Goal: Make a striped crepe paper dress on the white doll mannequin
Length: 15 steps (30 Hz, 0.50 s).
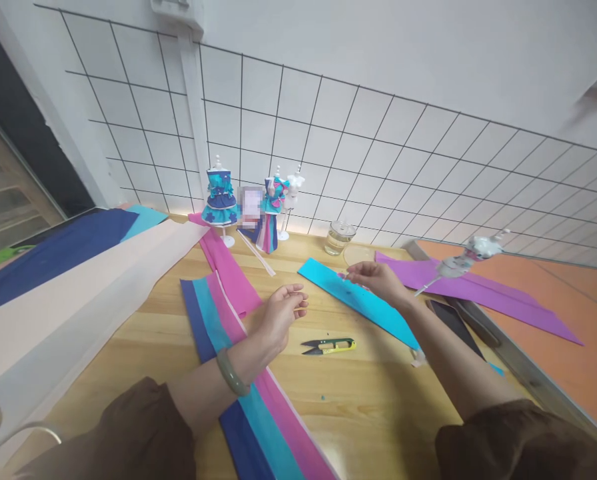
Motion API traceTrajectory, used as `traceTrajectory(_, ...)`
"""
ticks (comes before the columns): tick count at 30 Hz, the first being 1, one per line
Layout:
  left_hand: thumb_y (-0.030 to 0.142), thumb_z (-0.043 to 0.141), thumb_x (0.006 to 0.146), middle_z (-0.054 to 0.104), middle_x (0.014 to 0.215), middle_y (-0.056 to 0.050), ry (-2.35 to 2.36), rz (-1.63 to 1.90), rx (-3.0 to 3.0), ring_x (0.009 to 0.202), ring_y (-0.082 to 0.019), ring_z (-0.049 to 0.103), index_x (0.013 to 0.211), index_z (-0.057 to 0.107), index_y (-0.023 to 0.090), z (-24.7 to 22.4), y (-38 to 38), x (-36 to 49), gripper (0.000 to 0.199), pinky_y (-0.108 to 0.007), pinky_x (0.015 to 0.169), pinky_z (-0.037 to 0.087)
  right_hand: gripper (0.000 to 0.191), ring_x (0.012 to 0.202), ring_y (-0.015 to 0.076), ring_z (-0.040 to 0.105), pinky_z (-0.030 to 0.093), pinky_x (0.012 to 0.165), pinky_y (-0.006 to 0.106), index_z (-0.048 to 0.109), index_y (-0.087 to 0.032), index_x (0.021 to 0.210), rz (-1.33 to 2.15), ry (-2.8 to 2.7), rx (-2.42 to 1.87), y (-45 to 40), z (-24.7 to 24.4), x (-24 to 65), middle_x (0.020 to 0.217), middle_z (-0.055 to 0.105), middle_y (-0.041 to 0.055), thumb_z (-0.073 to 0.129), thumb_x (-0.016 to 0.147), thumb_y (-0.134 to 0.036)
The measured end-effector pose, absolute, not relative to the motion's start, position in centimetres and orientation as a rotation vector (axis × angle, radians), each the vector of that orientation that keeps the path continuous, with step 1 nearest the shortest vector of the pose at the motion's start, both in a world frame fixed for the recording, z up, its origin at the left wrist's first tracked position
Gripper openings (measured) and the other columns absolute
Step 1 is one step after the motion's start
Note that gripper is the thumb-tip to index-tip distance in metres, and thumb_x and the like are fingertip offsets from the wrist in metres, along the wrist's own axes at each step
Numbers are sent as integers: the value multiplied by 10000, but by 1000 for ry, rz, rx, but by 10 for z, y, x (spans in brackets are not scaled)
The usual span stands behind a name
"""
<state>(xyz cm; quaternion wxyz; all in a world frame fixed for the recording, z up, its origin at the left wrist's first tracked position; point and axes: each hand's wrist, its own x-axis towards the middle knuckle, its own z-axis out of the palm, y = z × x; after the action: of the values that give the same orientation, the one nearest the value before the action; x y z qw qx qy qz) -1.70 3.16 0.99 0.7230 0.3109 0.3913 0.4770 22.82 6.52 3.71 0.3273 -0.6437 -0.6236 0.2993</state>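
My left hand [282,312] hovers over the wooden table with its fingers loosely bent and apart; nothing shows between them. A greenish bangle [232,373] circles that wrist. Below the forearm lies a long strip of blue, turquoise and pink striped fabric [228,333]. My right hand [378,279] is closed in a pinch over a folded turquoise strip [358,297]. Something small and pinkish shows by its fingertips, too small to name. Between the hands and nearer to me lie thread snips [329,345] with yellow and dark green handles, blades pointing left.
Several small dress forms stand about, one in a tiered blue dress [220,197], another bare one tilted [471,257] at right. A glass jar [339,238] sits near the wire grid. Purple crepe-like sheet [483,293], magenta sheet [228,267] and a dark phone-like slab [456,327] lie around.
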Motion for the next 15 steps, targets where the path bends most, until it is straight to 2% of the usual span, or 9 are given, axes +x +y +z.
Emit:
traceTrajectory(2,126,594,701,594,800,-41,860,1045,689,699,-103,567,939,573,142,10,31,-17,239,-248,677,455,402,636,183,658,496,542,271,651,-151,816,674,-1552,-1802,79,32,251,740,715,78,692,662,-519)
traceTrajectory(6,136,600,701,598,794,-45,863,1041,698,698,-105,571,920,579,140,11,29,-16,219,-251,679,455,315,632,184,638,494,546,276,655,-116,823,519,-1515,-2018,98,7,277,705,690,71,665,748,-422)
traceTrajectory(9,137,614,691,598,780,-42,871,1039,693,696,-108,575,914,583,142,10,29,-16,226,-254,679,457,298,775,190,637,526,657,317,631,-109,971,461,-1606,-2135,104,-10,281,917,665,61,594,841,-374)
traceTrajectory(12,131,615,689,595,793,-43,854,1032,697,704,-107,573,924,583,142,8,30,-17,237,-251,683,457,290,944,198,600,517,787,380,564,-158,1129,360,-1745,-2177,107,-19,281,1136,584,64,543,890,-320)
traceTrajectory(15,131,610,697,591,805,-46,838,1031,703,709,-106,567,931,580,140,5,30,-17,236,-249,683,456,305,979,207,589,508,813,398,549,-168,1157,234,-1928,-2105,108,-22,279,1172,567,76,541,892,-317)
